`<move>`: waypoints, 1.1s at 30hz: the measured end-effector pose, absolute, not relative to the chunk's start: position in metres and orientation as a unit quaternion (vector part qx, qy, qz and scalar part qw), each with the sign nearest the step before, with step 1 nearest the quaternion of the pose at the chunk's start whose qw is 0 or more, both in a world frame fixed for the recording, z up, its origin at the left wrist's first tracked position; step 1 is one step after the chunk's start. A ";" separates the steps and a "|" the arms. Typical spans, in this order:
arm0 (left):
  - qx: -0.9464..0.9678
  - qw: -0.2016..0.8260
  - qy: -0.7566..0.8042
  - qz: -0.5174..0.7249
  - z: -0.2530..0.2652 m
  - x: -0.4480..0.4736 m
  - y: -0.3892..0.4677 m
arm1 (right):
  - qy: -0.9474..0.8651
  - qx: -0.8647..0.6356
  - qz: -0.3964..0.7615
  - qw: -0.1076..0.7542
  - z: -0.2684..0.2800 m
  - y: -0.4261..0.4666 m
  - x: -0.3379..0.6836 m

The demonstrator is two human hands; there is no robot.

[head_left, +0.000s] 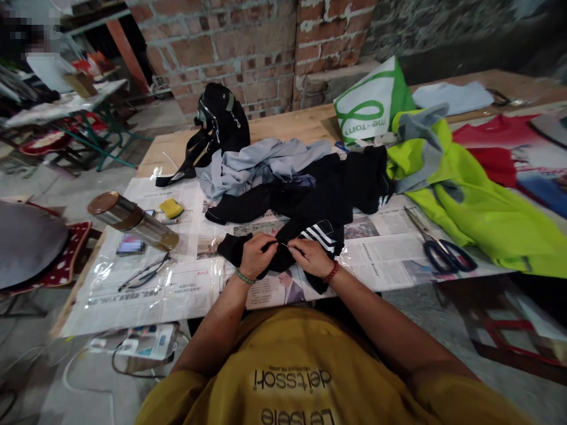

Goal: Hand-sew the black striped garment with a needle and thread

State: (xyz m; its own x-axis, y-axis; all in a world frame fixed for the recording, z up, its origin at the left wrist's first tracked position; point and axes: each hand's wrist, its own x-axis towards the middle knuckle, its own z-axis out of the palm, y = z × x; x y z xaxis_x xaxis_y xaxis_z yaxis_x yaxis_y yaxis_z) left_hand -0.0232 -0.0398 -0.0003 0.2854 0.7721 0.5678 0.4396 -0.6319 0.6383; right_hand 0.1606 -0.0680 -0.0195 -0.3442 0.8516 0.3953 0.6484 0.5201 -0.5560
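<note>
A black garment with white stripes [321, 195] lies crumpled on the newspaper in front of me. My left hand [257, 255] is closed, pinching a fold of its dark cloth between thumb and fingers. Close on the other side, my right hand [310, 257] pinches a thin, bright sliver that looks like a sewing needle [284, 243], its tip pointing toward the left fingers. Any thread is too fine to make out. The striped part of the garment lies under and behind the right hand.
Dark-handled scissors [443, 251] and a neon-yellow jacket [469, 195] lie to the right. On the left are a flask [133, 221], a phone [131, 244], glasses [144, 274] and a yellow sponge [171, 208]. Behind sit grey cloth [266, 162], a black bag [224, 121] and a green-white bag [372, 100].
</note>
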 end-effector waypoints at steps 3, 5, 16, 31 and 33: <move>0.783 0.183 0.386 0.453 0.000 -0.022 -0.040 | -0.807 -0.469 0.149 0.325 -0.019 -0.068 0.160; 0.787 0.181 0.382 0.449 0.001 -0.022 -0.040 | -0.807 -0.473 0.147 0.322 -0.020 -0.068 0.160; 0.790 0.175 0.380 0.450 0.000 -0.020 -0.041 | -0.805 -0.475 0.162 0.317 -0.022 -0.067 0.161; 0.792 0.190 0.362 0.454 0.003 -0.020 -0.043 | -0.811 -0.478 0.146 0.304 -0.021 -0.068 0.160; 0.798 0.187 0.351 0.453 0.001 -0.020 -0.042 | -0.814 -0.481 0.135 0.297 -0.022 -0.068 0.159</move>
